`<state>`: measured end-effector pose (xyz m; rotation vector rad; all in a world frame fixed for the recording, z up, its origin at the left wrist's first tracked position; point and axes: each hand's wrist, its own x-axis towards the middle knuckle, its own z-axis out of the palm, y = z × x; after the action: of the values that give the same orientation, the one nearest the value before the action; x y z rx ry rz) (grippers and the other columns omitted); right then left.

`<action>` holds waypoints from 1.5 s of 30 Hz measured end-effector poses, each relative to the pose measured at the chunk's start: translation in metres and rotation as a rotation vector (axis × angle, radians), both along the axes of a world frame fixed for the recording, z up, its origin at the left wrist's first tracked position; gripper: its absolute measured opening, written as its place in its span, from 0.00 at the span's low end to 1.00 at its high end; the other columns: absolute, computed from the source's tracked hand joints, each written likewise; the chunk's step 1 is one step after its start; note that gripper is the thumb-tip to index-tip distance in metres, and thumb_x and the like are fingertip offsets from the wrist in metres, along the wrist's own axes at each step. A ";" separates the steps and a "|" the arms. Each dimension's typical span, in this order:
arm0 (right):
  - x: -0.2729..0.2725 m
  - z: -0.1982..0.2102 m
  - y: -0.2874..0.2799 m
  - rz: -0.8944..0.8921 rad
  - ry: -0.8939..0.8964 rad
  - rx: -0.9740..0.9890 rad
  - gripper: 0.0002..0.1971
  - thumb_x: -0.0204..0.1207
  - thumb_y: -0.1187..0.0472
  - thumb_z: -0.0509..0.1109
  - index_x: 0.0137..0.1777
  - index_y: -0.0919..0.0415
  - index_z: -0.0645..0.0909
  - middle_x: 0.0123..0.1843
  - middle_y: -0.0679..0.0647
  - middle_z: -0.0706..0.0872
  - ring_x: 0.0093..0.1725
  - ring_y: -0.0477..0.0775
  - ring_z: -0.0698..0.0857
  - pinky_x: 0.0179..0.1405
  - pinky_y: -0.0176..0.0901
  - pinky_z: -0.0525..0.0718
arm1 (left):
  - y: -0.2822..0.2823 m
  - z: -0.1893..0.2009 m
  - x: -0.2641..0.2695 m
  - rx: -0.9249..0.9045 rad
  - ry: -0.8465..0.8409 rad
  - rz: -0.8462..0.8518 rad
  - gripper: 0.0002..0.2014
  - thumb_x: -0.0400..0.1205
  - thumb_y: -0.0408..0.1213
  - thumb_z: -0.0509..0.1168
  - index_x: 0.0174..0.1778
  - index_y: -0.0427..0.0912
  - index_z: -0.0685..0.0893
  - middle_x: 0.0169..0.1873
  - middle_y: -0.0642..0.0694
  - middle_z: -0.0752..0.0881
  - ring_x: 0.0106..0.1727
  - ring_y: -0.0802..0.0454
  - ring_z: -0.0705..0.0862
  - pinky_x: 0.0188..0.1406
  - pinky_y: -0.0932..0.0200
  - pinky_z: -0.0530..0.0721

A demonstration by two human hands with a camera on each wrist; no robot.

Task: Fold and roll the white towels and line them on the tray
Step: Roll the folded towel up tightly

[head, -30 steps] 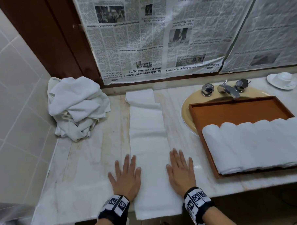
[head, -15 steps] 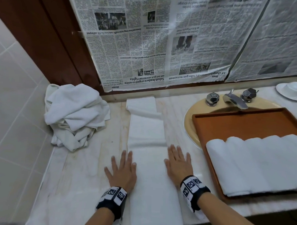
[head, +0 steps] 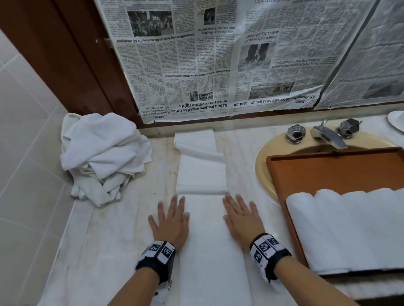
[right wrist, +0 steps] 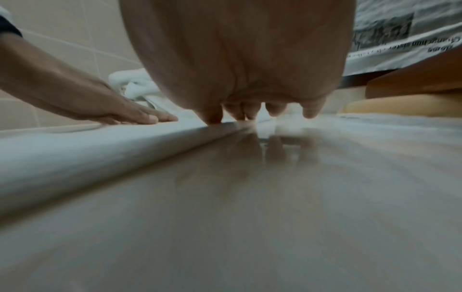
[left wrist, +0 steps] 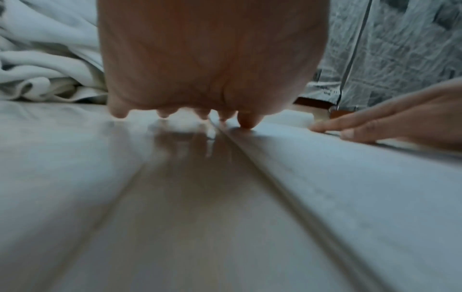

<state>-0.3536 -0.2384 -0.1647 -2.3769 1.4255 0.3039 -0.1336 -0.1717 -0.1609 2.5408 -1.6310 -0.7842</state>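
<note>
A: Obs. Left hand [head: 170,223] and right hand [head: 241,220] lie flat, fingers straight, gripping nothing, one at each long edge of the folded towel [head: 212,248] on the marble counter [head: 104,241]

B: Risk?

A: Strip overhangs the counter's near edge; uneven pressure could skew it, and a roll begun off-square would likely cone

B: Materials?

A: Soft matte terry, narrow strip with cross-creases at its far end. Glossy counter mirrors the fingertips. Wooden tray [head: 334,174] holds rolled towels [head: 346,228], plump cylinders side by side; loose towel heap [head: 99,155] left
</note>
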 end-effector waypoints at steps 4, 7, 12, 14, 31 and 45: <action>-0.011 0.001 0.046 0.019 -0.122 -0.154 0.31 0.83 0.47 0.43 0.83 0.54 0.68 0.85 0.47 0.64 0.83 0.53 0.66 0.82 0.53 0.53 | 0.031 0.012 -0.010 -0.014 0.034 -0.054 0.29 0.90 0.57 0.43 0.87 0.59 0.44 0.86 0.62 0.40 0.87 0.47 0.38 0.83 0.32 0.43; -0.015 -0.011 0.085 0.116 -0.133 -0.102 0.27 0.83 0.47 0.54 0.80 0.54 0.72 0.81 0.49 0.73 0.79 0.53 0.74 0.73 0.57 0.61 | 0.068 0.008 -0.027 0.052 0.020 -0.231 0.32 0.86 0.63 0.37 0.86 0.63 0.36 0.84 0.63 0.32 0.86 0.49 0.33 0.82 0.32 0.39; -0.002 -0.009 0.064 0.070 -0.070 -0.065 0.31 0.82 0.44 0.49 0.82 0.55 0.68 0.84 0.47 0.62 0.80 0.51 0.72 0.76 0.62 0.71 | 0.052 -0.006 -0.017 0.055 -0.054 -0.255 0.35 0.79 0.69 0.27 0.84 0.65 0.31 0.81 0.65 0.26 0.86 0.47 0.30 0.81 0.30 0.36; 0.008 -0.001 0.044 0.108 -0.029 0.005 0.37 0.80 0.41 0.34 0.87 0.53 0.51 0.86 0.43 0.42 0.87 0.48 0.52 0.82 0.64 0.57 | 0.030 -0.006 -0.012 0.053 -0.042 -0.227 0.32 0.86 0.65 0.35 0.84 0.65 0.33 0.79 0.67 0.26 0.86 0.47 0.31 0.81 0.29 0.36; -0.015 0.011 0.069 0.097 -0.407 -0.040 0.26 0.74 0.41 0.65 0.69 0.52 0.76 0.68 0.49 0.77 0.63 0.53 0.78 0.57 0.49 0.79 | 0.054 -0.003 0.002 -0.295 0.248 -0.282 0.28 0.76 0.63 0.57 0.69 0.53 0.80 0.69 0.57 0.76 0.67 0.53 0.76 0.64 0.49 0.77; -0.007 0.004 0.102 0.188 -0.187 -0.258 0.10 0.57 0.63 0.80 0.36 0.57 0.82 0.37 0.52 0.82 0.38 0.56 0.82 0.25 0.47 0.77 | 0.098 0.000 -0.030 -0.271 0.007 -0.393 0.19 0.72 0.61 0.58 0.55 0.59 0.83 0.60 0.59 0.79 0.63 0.54 0.76 0.55 0.51 0.76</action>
<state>-0.3609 -0.1363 -0.1607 -2.6707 1.2219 -0.0618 -0.1641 -0.0737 -0.1610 2.0644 -2.1038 -0.5379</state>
